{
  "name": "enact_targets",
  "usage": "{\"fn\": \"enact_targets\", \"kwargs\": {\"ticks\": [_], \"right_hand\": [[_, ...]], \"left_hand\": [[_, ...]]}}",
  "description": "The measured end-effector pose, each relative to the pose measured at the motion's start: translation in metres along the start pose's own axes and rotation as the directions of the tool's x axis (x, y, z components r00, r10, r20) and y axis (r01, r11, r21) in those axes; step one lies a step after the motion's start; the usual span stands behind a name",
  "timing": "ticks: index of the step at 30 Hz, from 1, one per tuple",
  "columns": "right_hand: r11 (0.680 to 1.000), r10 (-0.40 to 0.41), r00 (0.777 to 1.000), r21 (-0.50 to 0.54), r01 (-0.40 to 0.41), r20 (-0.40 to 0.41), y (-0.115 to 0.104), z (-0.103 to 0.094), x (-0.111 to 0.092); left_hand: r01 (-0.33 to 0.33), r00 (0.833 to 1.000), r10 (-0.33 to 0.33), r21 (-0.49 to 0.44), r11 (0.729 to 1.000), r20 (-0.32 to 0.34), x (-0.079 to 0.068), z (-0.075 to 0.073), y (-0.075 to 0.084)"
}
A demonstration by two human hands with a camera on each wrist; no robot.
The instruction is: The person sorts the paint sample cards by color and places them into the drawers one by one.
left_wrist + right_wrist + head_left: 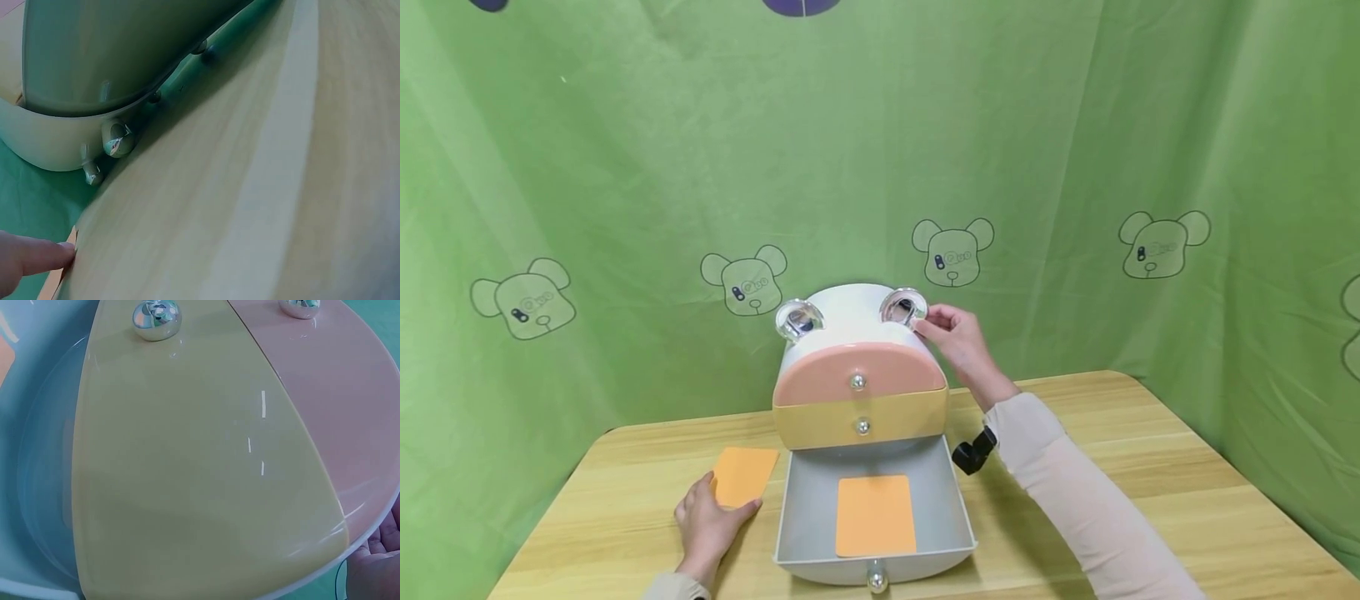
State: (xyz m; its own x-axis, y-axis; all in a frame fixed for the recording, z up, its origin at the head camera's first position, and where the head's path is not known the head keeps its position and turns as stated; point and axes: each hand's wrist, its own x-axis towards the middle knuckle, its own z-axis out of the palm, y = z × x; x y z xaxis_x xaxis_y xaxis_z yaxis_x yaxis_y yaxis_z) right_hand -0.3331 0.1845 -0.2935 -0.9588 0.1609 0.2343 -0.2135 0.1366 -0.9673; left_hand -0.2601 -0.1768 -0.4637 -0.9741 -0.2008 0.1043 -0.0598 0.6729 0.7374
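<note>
A small frog-shaped drawer cabinet point(850, 321) has a white top and two clear, silvery round eyes. Its bottom grey drawer point(808, 500) is pulled out, with an orange card point(876, 517) lying flat inside. The pink drawer point(827, 375) and yellow drawer point(820, 425) above are closed. On the left, my left hand point(709, 523) holds another orange card point(747, 475) by its edges, beside the grey drawer. My right hand point(958, 337) grips the cabinet's right eye point(901, 305) with thumb and fingers; part of that hand point(375, 569) shows past the cabinet's rim.
The cabinet stands near the back of a wood-grain table point(1120, 442). Green curtain point(850, 167) printed with bear heads hangs behind and along the sides. A black device point(974, 452) is attached at the right wrist. Each drawer has a silver round knob point(877, 581) at its front.
</note>
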Motion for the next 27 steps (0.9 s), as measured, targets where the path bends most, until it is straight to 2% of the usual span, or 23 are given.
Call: {"fn": "enact_targets", "kwargs": {"ticks": [15,27], "right_hand": [[1.000,-0.019,1.000,0.022,0.019,0.000,-0.0015,0.0004,-0.0012],[1.000,-0.005,1.000,0.016,0.005,0.005,0.0004,0.0001,-0.0007]], "left_hand": [[-0.003,1.000,0.004,0.005,1.000,-0.007,0.0001,0.0000,-0.0001],[-0.031,0.999,0.029,0.058,0.998,0.030,0.0011,-0.0042,-0.0017]]}}
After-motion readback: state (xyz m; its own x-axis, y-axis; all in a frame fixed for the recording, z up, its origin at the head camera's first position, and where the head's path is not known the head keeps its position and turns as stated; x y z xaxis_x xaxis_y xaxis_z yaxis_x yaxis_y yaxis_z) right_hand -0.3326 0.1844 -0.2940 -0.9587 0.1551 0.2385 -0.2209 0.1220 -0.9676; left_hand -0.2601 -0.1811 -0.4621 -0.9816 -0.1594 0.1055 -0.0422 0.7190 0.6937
